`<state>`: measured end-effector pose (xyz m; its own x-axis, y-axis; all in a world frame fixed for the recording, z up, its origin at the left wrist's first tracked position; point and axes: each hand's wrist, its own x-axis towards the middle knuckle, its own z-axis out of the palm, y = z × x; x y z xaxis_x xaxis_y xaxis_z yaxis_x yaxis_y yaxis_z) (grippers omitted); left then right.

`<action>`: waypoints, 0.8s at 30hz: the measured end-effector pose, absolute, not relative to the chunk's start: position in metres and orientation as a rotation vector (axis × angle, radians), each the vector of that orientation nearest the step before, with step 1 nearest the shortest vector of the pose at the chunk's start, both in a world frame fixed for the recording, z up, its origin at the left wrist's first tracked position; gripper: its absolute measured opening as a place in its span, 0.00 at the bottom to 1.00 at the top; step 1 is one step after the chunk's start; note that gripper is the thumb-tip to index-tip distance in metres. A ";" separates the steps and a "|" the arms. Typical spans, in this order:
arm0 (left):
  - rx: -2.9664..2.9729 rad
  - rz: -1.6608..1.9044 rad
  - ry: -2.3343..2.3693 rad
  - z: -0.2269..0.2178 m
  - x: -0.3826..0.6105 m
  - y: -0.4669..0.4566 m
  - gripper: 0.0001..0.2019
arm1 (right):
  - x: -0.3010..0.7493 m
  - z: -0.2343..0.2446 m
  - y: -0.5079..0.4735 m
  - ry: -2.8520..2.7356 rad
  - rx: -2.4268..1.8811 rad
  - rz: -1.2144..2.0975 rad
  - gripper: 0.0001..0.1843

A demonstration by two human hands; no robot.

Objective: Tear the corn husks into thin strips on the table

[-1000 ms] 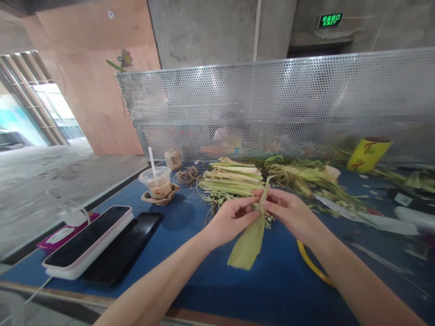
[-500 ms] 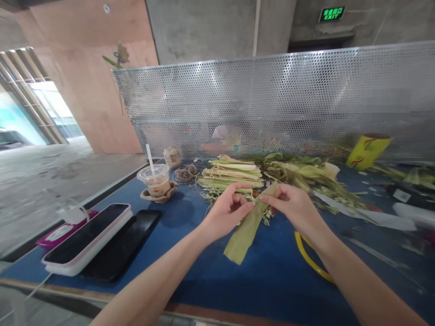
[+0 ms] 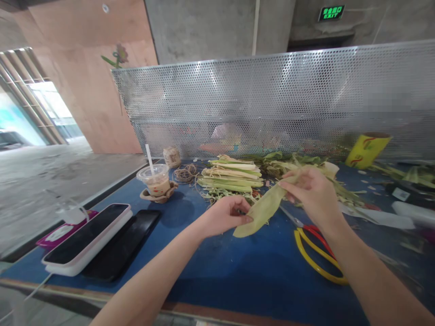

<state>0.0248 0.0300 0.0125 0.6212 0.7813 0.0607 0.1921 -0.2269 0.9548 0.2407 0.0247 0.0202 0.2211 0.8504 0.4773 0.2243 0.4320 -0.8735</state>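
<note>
Husk strip (image 3: 263,210): pale green, held slantwise over the blue table (image 3: 210,276), in front of the stacked stalks (image 3: 231,174); lower end free and pointing towards you.
Left hand (image 3: 224,216): your thumb and fingertips pinch the strip's left edge, a little short of its lower end.
Right hand (image 3: 312,185): your thumb and forefinger pinch the strip higher up; the remaining fingers curl loosely.
Far end: appears to run past your right fingers, but it blurs into the leafy heap (image 3: 275,168), so its limit cannot be established.
Grain: a husk probably splits lengthwise; draw your hands apart in line with the strip, never across it.
Pinch: your left hold sits on one edge; a hold nearer the middle of the width should spread the pull more evenly.
Surface: keep both wrists level so the strip stays flat, and ease out any curl with a thumb rather than a tug.
Scissors (image 3: 306,262): lying beside your right forearm, blades towards the strip; keep that arm off the handles.
Changes since the earlier frame: your hands stand farther apart, the right one higher and farther right; the strip, then hanging towards you, now spans between them; the scissors' red handle and blades have come into sight.
</note>
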 end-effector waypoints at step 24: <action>1.503 0.949 0.952 0.008 0.033 0.031 0.12 | 0.211 0.004 0.016 -1.532 -1.070 1.192 0.07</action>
<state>0.0328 0.0308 0.0081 0.3639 0.9283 0.0763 0.0787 -0.1123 0.9906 0.2113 0.0160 0.0041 -0.2279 0.9641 0.1364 0.1047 0.1636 -0.9810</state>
